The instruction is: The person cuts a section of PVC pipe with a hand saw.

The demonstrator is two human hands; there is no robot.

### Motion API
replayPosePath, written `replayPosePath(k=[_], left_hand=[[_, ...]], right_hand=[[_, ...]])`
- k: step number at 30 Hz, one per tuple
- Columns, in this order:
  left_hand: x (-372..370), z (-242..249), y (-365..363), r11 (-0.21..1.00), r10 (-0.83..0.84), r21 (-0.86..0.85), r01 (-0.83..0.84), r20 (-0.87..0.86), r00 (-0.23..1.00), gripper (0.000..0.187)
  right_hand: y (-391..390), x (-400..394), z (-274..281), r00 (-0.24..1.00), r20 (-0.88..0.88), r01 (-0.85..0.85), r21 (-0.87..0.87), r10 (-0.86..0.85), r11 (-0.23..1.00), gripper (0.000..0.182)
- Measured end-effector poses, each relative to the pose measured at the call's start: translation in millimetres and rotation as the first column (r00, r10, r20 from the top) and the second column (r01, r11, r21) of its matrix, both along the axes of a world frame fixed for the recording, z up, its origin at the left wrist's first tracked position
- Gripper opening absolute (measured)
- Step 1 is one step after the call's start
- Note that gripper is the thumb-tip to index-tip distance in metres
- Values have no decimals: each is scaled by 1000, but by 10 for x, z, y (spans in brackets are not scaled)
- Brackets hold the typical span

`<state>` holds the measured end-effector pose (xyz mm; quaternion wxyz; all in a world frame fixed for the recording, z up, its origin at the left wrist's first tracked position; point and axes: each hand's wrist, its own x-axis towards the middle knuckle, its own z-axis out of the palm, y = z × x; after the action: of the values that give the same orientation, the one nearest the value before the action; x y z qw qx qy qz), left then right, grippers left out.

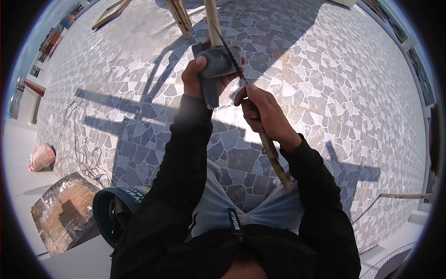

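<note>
My left hand [192, 76] is closed around a grey plastic pipe fitting [218, 64], thumb on its left side and fingertips showing at its right. A narrower grey end [211, 93] of the fitting points down toward me. Right behind the fitting rises a pale wooden pole [213, 23]. My right hand [265, 111] grips a thin, dark, toothed saw blade [230, 53] near its lower end, the fingers curled round it. Across the fitting's right side the blade slants up and left. Below that hand extends a rough wooden stick handle [276, 162].
A thick wooden post [179, 16] stands beyond my hands on the stone-patterned floor [306, 88]. At left lie a tangled cable [76, 139], a sack [42, 156] and a worn board [65, 211]. A dark green bucket [103, 218] sits by my left arm.
</note>
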<state>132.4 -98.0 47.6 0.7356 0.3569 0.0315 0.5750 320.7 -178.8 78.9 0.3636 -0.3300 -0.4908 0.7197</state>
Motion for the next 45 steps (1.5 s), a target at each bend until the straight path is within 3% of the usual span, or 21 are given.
replayPosePath(k=[4, 8, 11, 15, 18, 20, 22, 25, 28, 30, 34, 36, 38, 40, 42, 44, 45], left_hand=[[50, 36, -27, 998, -18, -60, 20, 37, 999, 87], [50, 21, -54, 997, -68, -46, 67, -12, 998, 87], [36, -4, -32, 995, -15, -98, 14, -8, 1000, 87], [35, 63, -58, 998, -1, -59, -1, -21, 1000, 87], [58, 37, -55, 998, 10, -68, -15, -75, 997, 86], [57, -2, -29, 996, 3, -92, -6, -38, 999, 86], [68, -4, -15, 996, -4, -89, 1, -31, 1000, 86], [70, 6, -46, 998, -4, -65, -1, -72, 997, 85], [101, 32, -46, 999, -11, -51, 8, -75, 997, 85], [76, 52, -32, 998, -25, -66, 22, -38, 999, 86], [97, 48, -73, 997, 32, -72, -38, -82, 996, 85], [125, 56, -68, 995, 56, -72, -65, -119, 991, 84], [101, 63, -43, 996, 11, -88, -18, -81, 997, 84], [102, 59, -33, 994, 10, -104, -16, -56, 998, 83], [109, 45, -60, 992, -2, -129, -2, -32, 999, 82], [135, 67, -74, 992, 69, -94, -80, -117, 991, 81], [143, 57, -66, 993, 67, -91, -77, -114, 991, 81]], right_hand=[[-89, -9, 110, 999, -44, 25, 186, -17, 982, 50], [-5, -19, -11, 1000, 14, 15, 27, -16, 1000, 50], [-22, -8, 7, 996, 72, 31, 214, -48, 976, 53], [-53, -32, 45, 997, -9, 82, 248, -82, 965, 53], [48, 2, -133, 992, 97, 61, 148, -75, 987, 53], [-2, -18, -41, 988, 107, 75, 318, -115, 945, 53], [-33, -11, -3, 995, 56, 57, 317, -78, 947, 52], [41, -13, -142, 996, 53, 56, 185, -67, 981, 49], [61, 2, -104, 964, 207, 101, 287, -165, 953, 49], [-39, 4, 34, 988, 42, 130, 259, -146, 957, 52], [-19, -76, -106, 989, 6, 138, 356, -150, 924, 54], [91, -28, -183, 965, 205, 96, 293, -161, 951, 54], [45, -8, -145, 981, 135, 95, 275, -136, 957, 55], [-40, -51, -66, 992, -6, 117, 403, -125, 908, 57], [10, -69, -136, 991, 6, 120, 377, -131, 918, 57], [144, -6, -313, 954, 204, 170, 229, -218, 958, 54], [138, -7, -263, 941, 225, 186, 283, -254, 941, 56]])
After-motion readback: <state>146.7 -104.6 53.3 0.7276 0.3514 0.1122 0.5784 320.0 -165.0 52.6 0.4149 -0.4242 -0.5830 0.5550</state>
